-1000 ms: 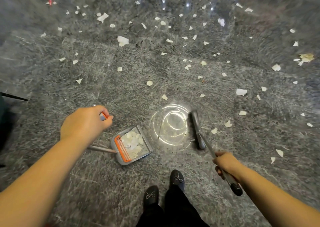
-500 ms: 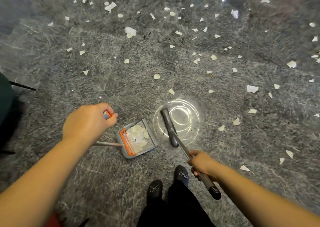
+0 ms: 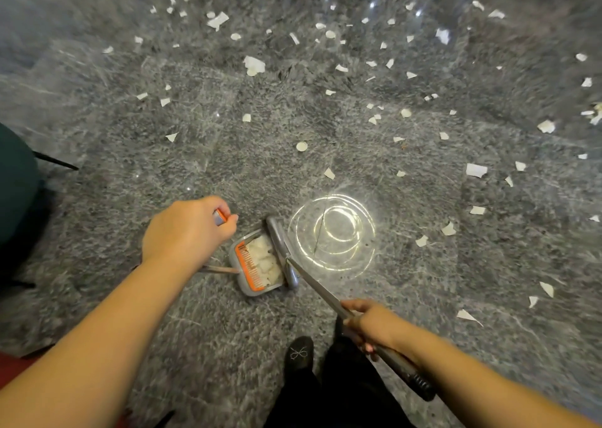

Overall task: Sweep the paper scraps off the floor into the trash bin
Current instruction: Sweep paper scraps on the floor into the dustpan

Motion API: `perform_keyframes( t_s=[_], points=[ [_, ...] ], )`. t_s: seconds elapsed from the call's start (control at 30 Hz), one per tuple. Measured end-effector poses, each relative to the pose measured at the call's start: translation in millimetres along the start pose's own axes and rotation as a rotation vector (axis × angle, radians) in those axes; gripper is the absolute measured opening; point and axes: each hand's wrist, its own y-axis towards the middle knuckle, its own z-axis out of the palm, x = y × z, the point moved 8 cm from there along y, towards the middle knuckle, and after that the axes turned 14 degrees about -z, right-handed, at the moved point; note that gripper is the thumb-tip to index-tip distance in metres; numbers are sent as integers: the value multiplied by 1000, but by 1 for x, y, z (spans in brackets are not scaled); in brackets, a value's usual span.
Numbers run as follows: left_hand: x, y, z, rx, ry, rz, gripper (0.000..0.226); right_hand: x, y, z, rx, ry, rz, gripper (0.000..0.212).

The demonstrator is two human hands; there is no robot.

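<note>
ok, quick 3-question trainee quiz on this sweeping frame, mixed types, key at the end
1. True or false: the dustpan already holds paper scraps.
2. The broom head is: A) far out among the loose scraps B) at the dustpan's open edge C) lifted to chest height.
3. Fill in: the right hand grips the broom ____.

Key: 1 true. 2 B. 3 handle; the left hand grips the dustpan's own handle. Many scraps still lie on the floor; no trash bin is in view.
</note>
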Motion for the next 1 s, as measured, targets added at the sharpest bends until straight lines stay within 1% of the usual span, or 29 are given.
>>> perform_keyframes(
  t_s=[0.07, 0.17, 0.33, 0.57, 0.67, 0.8, 0.9, 1.0],
  points=[
    [3, 0, -2, 14, -10, -10, 20, 3, -13, -4, -37, 31, -18, 37],
    [1, 2, -13, 17, -51, 14, 21, 2, -33, -12, -138, 113, -34, 34],
    [-40, -9, -31, 1, -40, 156, 24, -24, -68, -35, -309, 259, -28, 32],
    [-131, -42, -29, 30, -40, 341, 24, -81, -127, -76, -512, 480, -21, 32],
    [-174, -62, -19, 62, -47, 406, 22, -103, -148, -98, -593, 529, -19, 37],
    [-243, -98, -1, 99, -19, 522, 20, -132, -175, -131, -691, 580, 14, 46],
    [-298, -129, 19, 132, 16, 623, 16, -157, -196, -161, -764, 643, 29, 45],
    [-355, -162, 39, 119, 89, 726, 18, -187, -221, -193, -808, 670, 66, 48]
  ],
)
